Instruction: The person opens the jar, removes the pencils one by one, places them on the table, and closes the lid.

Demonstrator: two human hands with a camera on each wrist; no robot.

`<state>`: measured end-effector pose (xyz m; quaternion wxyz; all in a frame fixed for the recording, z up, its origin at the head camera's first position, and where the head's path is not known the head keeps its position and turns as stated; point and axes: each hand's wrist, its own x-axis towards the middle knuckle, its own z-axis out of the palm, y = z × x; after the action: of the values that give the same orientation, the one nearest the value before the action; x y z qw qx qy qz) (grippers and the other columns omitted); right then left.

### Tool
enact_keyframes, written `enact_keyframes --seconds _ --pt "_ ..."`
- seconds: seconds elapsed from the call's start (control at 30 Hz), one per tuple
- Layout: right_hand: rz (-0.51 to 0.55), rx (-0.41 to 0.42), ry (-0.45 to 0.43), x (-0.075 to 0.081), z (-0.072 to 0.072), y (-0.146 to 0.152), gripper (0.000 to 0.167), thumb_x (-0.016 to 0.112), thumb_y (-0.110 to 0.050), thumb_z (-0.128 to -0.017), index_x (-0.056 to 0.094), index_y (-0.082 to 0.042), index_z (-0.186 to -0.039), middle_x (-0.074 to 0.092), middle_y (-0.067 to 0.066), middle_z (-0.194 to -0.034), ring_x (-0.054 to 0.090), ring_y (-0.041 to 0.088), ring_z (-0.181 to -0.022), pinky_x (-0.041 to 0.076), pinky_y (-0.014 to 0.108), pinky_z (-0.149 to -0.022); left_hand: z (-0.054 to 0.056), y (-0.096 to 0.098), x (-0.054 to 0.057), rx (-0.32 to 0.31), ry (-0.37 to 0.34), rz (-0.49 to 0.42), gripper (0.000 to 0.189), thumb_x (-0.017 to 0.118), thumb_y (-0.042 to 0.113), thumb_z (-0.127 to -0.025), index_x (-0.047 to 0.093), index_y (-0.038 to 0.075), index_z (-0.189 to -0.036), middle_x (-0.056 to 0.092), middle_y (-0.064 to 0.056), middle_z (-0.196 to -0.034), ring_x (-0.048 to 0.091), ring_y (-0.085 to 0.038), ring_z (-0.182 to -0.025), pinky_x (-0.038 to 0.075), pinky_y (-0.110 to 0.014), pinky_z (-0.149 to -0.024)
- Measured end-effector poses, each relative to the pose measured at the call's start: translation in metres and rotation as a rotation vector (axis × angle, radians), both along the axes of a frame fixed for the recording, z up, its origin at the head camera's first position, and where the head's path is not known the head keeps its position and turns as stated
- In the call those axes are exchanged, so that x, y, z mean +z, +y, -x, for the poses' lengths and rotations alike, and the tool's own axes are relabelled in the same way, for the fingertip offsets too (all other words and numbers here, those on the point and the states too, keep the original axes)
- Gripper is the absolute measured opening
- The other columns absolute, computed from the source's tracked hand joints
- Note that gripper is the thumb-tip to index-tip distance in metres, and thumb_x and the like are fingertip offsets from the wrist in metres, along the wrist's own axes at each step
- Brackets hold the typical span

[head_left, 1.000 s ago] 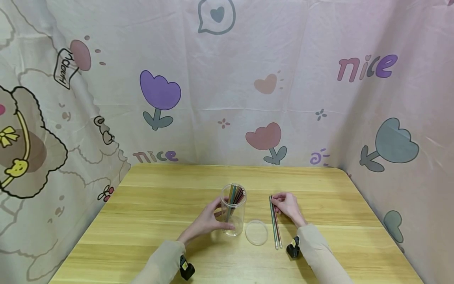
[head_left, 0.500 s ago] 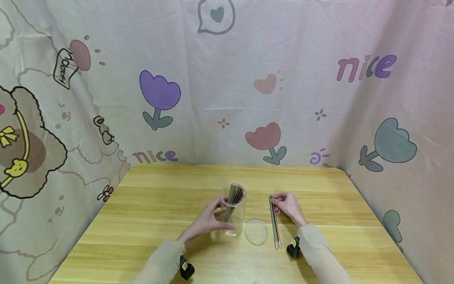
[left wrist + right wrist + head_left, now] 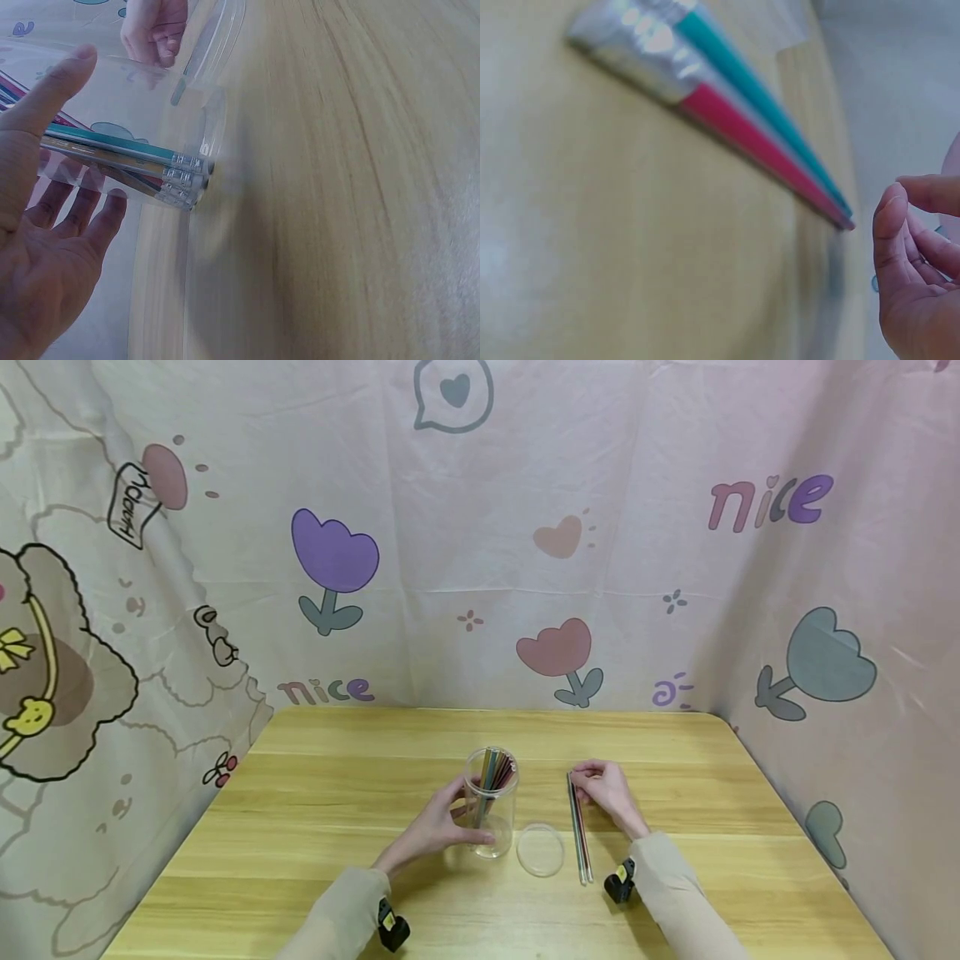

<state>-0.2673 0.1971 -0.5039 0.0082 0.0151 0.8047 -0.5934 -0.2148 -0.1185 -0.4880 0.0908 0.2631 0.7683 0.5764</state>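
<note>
My left hand (image 3: 437, 828) grips a clear plastic jar (image 3: 504, 814) that stands upright on the wooden table. Several pencils (image 3: 497, 770) lean inside the jar, and the left wrist view shows their metal ferrules and eraser ends (image 3: 184, 178) at its bottom. To the right, a green pencil (image 3: 742, 79) and a red pencil (image 3: 739, 135) lie side by side on the table, eraser ends nearer the person. My right hand (image 3: 607, 789) is at their far ends. In the right wrist view its thumb and forefinger meet, other fingers curled, with nothing visible between them and the pencils apart from it.
A round clear lid (image 3: 541, 850) lies flat between the jar and the two pencils. A printed cloth (image 3: 450, 527) hangs behind the table (image 3: 337, 752) and along both sides. Each wrist wears a small black camera (image 3: 619, 882).
My right hand has risen slightly away from the pencils' far ends. The red pencil's near end has shifted a little toward the green one. My left hand and the jar stay put.
</note>
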Motion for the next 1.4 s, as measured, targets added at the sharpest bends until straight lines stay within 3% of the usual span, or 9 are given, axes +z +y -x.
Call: enact_keyframes --seconds 0.33,0.6,0.8,1.03,1.4 --pt "-0.004 -0.004 0.067 0.019 -0.001 -0.010 0.030 0.068 -0.003 -0.090 0.065 0.014 -0.114 0.067 0.007 -0.083 0.062 0.012 -0.059 0.059 0.022 -0.052 0.001 0.000 -0.001 -0.004 0.014 0.000 0.085 0.090 0.017 -0.075 0.045 0.015 -0.146 0.051 -0.010 -0.148 0.051 -0.037 -0.136 0.046 -0.054 -0.115" --pt "0.070 0.059 0.118 0.042 -0.008 -0.019 0.029 0.067 -0.003 -0.092 0.063 0.014 -0.114 0.062 0.003 -0.082 0.059 0.008 -0.055 0.054 0.021 -0.051 0.001 -0.001 -0.001 -0.009 0.035 0.003 0.084 0.089 0.016 -0.075 0.045 0.014 -0.146 0.051 -0.012 -0.147 0.052 -0.038 -0.135 0.047 -0.053 -0.114" --pt "0.130 0.146 0.167 0.062 -0.015 -0.029 0.030 0.069 -0.007 -0.093 0.064 0.013 -0.115 0.064 0.001 -0.084 0.058 0.005 -0.057 0.051 0.016 -0.050 0.002 -0.001 -0.003 -0.016 0.038 -0.008 0.084 0.089 0.015 -0.076 0.044 0.009 -0.146 0.051 -0.016 -0.147 0.052 -0.042 -0.134 0.047 -0.053 -0.114" --pt "0.160 0.241 0.230 0.083 -0.026 -0.043 0.027 0.069 -0.008 -0.094 0.065 0.009 -0.114 0.065 -0.006 -0.083 0.059 0.006 -0.058 0.050 0.017 -0.050 0.001 -0.001 -0.001 -0.014 0.023 -0.001 0.085 0.089 0.017 -0.075 0.044 0.010 -0.146 0.051 -0.012 -0.147 0.053 -0.037 -0.134 0.047 -0.051 -0.115" --pt "0.154 0.414 0.314 0.102 -0.040 -0.057 0.020 0.068 -0.004 -0.092 0.067 0.009 -0.108 0.065 -0.009 -0.071 0.055 0.005 -0.055 0.049 0.018 -0.048 0.003 -0.001 -0.003 -0.020 0.046 -0.003 0.082 0.089 0.016 -0.076 0.045 0.007 -0.144 0.052 -0.015 -0.145 0.053 -0.040 -0.133 0.047 -0.052 -0.114"
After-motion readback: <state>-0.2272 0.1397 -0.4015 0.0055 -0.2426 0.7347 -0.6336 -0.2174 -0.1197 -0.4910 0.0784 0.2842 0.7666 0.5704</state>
